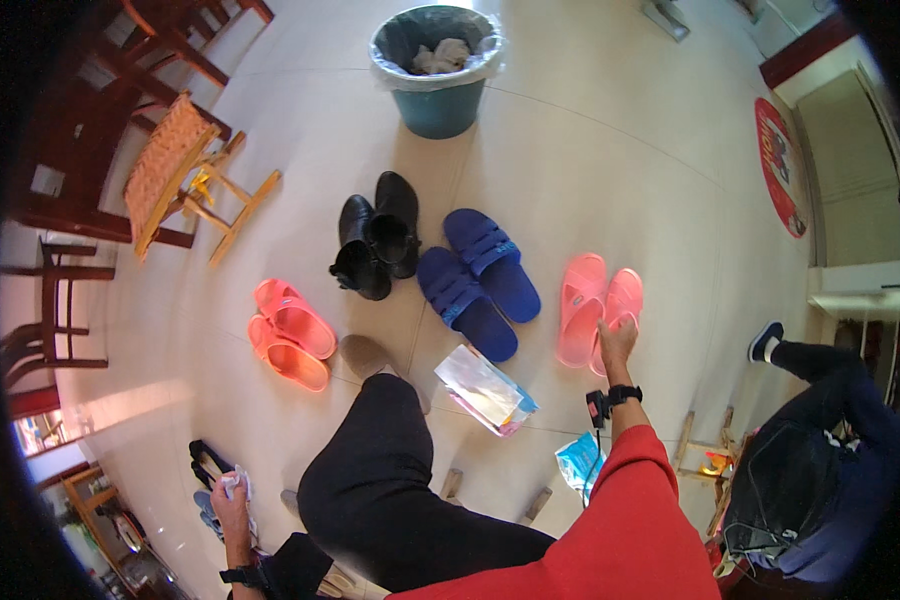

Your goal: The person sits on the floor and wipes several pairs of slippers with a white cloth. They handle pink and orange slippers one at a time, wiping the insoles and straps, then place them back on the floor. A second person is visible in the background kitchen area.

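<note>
My right hand, below a red sleeve and a black wrist strap, grips the right one of two pink slippers on the tiled floor. Its mate, another pink slipper, lies against it on the left. At lower left my left hand holds a crumpled white tissue. Dark shoes and blue-grey footwear lie close by that hand, partly hidden. Between my hands are blue strap slippers, an opened pack of tissues and coral slippers. A blue-and-white packet sits beside my right forearm.
Black ankle boots stand beyond the slippers, with a lined green waste bin farther off. A woven-seat stool and dark wooden chairs occupy the left. Another person sits at right, near a red floor mat.
</note>
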Motion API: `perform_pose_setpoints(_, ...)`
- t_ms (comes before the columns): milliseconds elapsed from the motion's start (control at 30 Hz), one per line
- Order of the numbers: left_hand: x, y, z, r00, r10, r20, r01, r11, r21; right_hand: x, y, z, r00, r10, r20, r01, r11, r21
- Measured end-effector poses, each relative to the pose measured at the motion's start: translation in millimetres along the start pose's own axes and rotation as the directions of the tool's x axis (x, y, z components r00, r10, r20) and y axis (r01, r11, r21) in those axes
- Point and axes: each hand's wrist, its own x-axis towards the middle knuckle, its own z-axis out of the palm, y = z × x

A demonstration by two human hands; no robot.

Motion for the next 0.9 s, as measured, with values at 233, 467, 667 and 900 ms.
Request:
perform_pose_setpoints(233, -16.0, 2.0, -11.4, 0.997, -0.076, 0.032, 0.077, 0.996, -0.052, 17.4, 47.5, 72.5, 0.901, 0.366, 0.233, -0.434, 0.768, 0.471)
perform_pose_setpoints(467, -19.2, -2.5, -25.8, 0.997, -0.017, -0.069, 0.027, 0.987, 0.157, 74.7, 12.4, 45.4, 0.935, 0.323, 0.145, -0.35, 0.904, 0.247)
perform_pose_setpoints(667, -16.9, 10.2, -17.2, 0.993, -0.093, -0.077, 0.09, 0.995, -0.045, 27.0, -77.5, 38.3, 0.939, -0.308, 0.154, 0.199, 0.85, 0.487)
perform_pose_setpoints(900, -25.3, -26.9, -34.0, 0.992, -0.087, -0.091, 0.08, 0.994, -0.072, -47.8, -200.2, 113.8, 0.847, -0.437, 0.302, 0.258, 0.835, 0.486)
